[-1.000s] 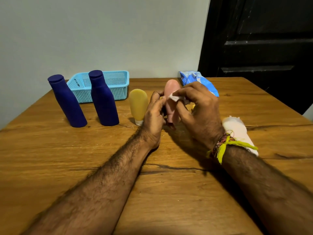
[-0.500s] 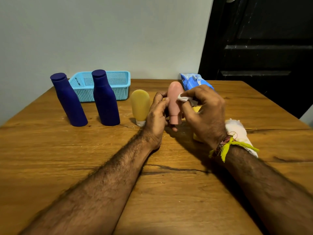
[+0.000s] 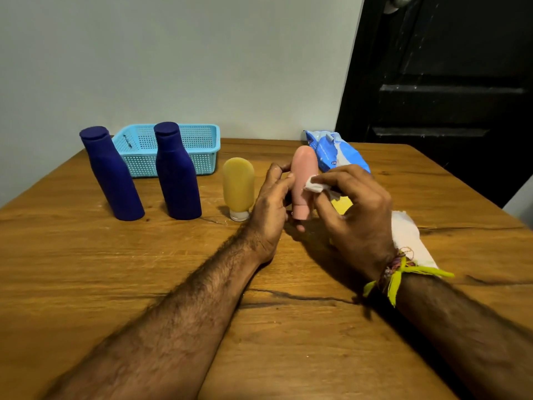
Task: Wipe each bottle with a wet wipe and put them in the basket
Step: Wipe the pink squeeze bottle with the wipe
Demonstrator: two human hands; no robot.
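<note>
Now left hand [image 3: 269, 206] grips the pink bottle [image 3: 302, 183], cap down, just right of the yellow bottle [image 3: 238, 187]. Right hand [image 3: 353, 209] pinches a wipe [image 3: 314, 184] against its side. Basket [image 3: 202, 157] sits behind-left of the yellow bottle, two blue bottles [image 3: 176, 171] left of it.

Matt pink bottle [image 3: 303, 183], perforated plastic basket [image 3: 199, 148], grained wooden table [image 3: 86, 269]

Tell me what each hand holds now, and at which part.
The left hand holds the pink bottle around its lower body, cap end down. The right hand pinches the wet wipe against the bottle's side.
</note>
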